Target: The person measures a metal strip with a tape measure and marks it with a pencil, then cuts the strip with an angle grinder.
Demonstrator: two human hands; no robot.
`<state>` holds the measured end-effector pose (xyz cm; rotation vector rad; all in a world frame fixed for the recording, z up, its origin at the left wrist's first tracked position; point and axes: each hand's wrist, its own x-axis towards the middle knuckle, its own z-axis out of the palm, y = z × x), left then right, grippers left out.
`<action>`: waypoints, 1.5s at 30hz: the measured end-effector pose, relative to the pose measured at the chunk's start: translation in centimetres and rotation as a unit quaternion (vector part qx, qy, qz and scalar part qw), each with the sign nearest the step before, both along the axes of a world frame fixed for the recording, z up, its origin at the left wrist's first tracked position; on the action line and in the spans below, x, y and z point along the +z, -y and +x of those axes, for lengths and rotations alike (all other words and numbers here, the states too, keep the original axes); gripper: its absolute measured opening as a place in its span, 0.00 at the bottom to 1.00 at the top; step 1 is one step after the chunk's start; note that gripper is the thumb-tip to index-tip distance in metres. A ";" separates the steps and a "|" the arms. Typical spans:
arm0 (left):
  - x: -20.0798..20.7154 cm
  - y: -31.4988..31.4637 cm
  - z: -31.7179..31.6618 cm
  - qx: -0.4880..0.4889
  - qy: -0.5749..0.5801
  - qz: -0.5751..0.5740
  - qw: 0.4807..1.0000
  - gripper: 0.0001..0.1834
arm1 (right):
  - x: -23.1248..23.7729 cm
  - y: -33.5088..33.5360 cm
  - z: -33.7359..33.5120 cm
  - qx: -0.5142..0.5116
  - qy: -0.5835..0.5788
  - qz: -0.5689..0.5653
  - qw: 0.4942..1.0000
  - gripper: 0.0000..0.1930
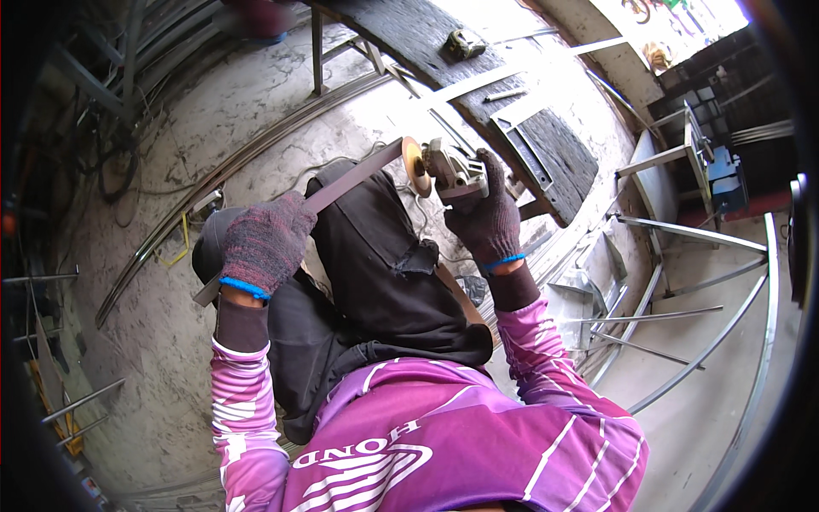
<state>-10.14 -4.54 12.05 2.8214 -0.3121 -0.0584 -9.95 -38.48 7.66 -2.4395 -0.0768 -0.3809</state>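
Observation:
Both my hands wear dark knitted work gloves with blue cuffs. My left hand (pixel 269 243) is closed round a long flat metal bar (pixel 354 177), which slants up to the right above my knee; its short lower end sticks out past my wrist. In my right hand (pixel 488 213) I grip an angle grinder (pixel 455 171), its body upright in my fist. The grinder's tan disc (pixel 416 166) meets or nearly meets the far end of the bar; whether they touch I cannot tell. Part of the grinder is hidden behind my fingers.
A dark wooden bench (pixel 554 145) stands ahead to the right, with a tape measure (pixel 463 44) and a metal square-like frame (pixel 522 152) on it. Long metal strips (pixel 247 162) lie on the floor. Metal frames (pixel 768 299) stand at right, a blue machine (pixel 727 179) behind.

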 end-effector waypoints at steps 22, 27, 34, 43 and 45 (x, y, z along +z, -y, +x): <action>0.3 0.9 -1.2 0.014 0.061 0.008 0.998 0.12 | -0.9 1.2 1.6 0.100 -0.201 0.334 0.916 0.56; 1.3 0.9 -0.9 0.014 0.033 -0.005 0.999 0.13 | -1.6 1.6 -0.1 0.041 -0.237 0.259 0.935 0.55; 7.4 -2.6 -1.0 0.157 0.117 -0.526 0.828 0.13 | -1.4 2.7 -1.7 0.036 -0.192 0.346 0.918 0.55; -1.0 1.9 -5.9 0.224 0.004 -0.851 0.475 0.14 | -2.4 4.9 -2.9 -0.012 -0.133 0.377 0.917 0.54; -3.6 4.4 -7.8 0.273 -0.083 -0.870 0.403 0.14 | -2.5 5.3 -3.3 -0.009 -0.133 0.363 0.922 0.54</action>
